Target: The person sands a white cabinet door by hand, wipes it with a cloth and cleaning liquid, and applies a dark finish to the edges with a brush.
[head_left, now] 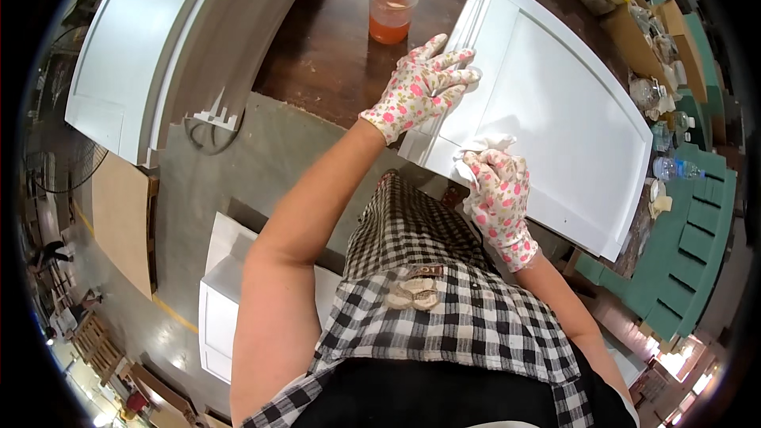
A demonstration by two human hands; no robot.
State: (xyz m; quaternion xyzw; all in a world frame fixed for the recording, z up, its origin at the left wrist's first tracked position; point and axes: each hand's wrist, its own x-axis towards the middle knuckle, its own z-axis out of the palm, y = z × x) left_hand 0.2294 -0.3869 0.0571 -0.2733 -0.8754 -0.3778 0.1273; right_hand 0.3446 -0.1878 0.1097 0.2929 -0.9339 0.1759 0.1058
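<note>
A stack of white framed panels (567,111) lies on the dark brown table (309,55) in front of me. My left hand (420,87), in a floral glove, rests with spread fingers on the left edge of the stack. In a matching glove, my right hand (501,198) is closed around a crumpled white cloth (485,147). The cloth touches the top panel near its front left edge. Beyond my left hand stands a clear jar (394,4) with orange-red liquid in its lower part and a pale lid.
More tall white panels (119,55) stand at the left. Cardboard boxes (638,40) and plastic bottles (674,168) sit along the right side, by a green slotted surface (682,246). White panel pieces (218,325) stand low at my left, and a brown board (123,222) lies further left.
</note>
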